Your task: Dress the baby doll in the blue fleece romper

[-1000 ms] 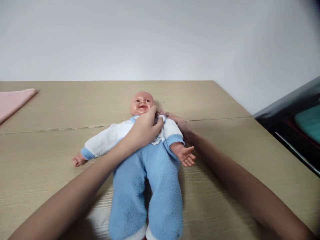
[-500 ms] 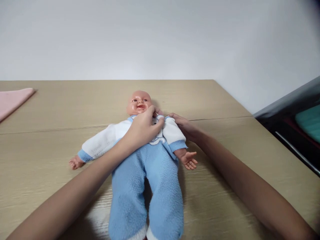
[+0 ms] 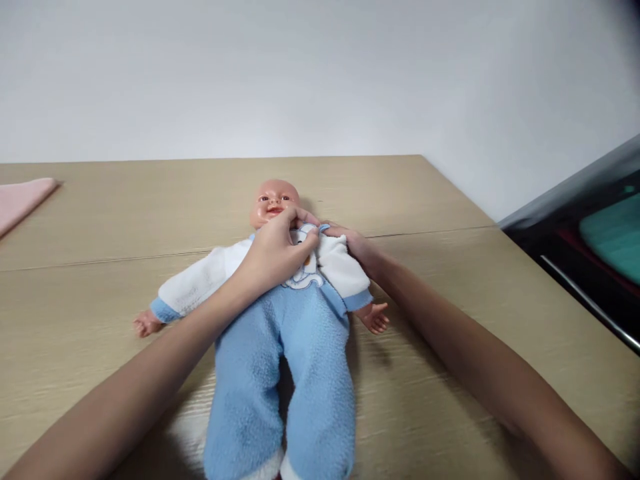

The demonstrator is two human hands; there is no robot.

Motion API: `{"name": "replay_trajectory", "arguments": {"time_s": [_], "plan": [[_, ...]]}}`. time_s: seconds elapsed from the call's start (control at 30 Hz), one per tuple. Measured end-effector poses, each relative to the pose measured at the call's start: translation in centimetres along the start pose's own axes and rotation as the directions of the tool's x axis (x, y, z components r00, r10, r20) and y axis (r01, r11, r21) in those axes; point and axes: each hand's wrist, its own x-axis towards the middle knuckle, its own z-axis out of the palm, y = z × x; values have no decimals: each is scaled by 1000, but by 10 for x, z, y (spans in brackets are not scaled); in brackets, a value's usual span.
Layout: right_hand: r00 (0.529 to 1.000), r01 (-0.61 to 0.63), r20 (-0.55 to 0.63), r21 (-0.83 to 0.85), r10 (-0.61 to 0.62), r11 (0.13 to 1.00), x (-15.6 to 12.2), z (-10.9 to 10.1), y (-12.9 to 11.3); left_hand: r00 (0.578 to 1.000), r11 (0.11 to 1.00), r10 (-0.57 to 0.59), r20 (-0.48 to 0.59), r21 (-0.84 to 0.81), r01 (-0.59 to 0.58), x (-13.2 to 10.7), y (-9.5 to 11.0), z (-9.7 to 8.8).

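A baby doll lies on its back, head toward the wall, dressed in a fleece outfit with white sleeves, blue legs and an animal patch on the chest. My left hand reaches across the chest, its thumb and fingers closed on the outfit's neckline just below the chin. At the shoulder on the right, the fingers of my right hand grip the same neckline, partly hidden behind the cloth. Between both hands' fingertips a bit of blue trim sticks up. The doll's arms lie spread to the sides.
The doll rests on a wooden table with a seam across it. A folded pink cloth lies at the far left. Behind stands a pale wall. Off the table's right edge is a dark object with a green part.
Both hands have shifted slightly left and up with the neckline, as the view also moved a little. The blue trim at the shoulder now stands up, and more of the chest patch shows.
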Motion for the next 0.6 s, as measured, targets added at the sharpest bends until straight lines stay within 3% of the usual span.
{"name": "replay_trajectory", "arguments": {"time_s": [0.23,0.43,0.6], "plan": [[993,-90,87,77,84,993,-2,-1,-5,999,947,-53,8,316,48,-2,7,-8],[991,-106,80,27,103,994,1,-5,0,975,961,-167,150,245,127,3,9,-12],[986,-131,100,-14,131,991,0,-7,4,978,948,-197,62,265,174,5,10,-14]]}}
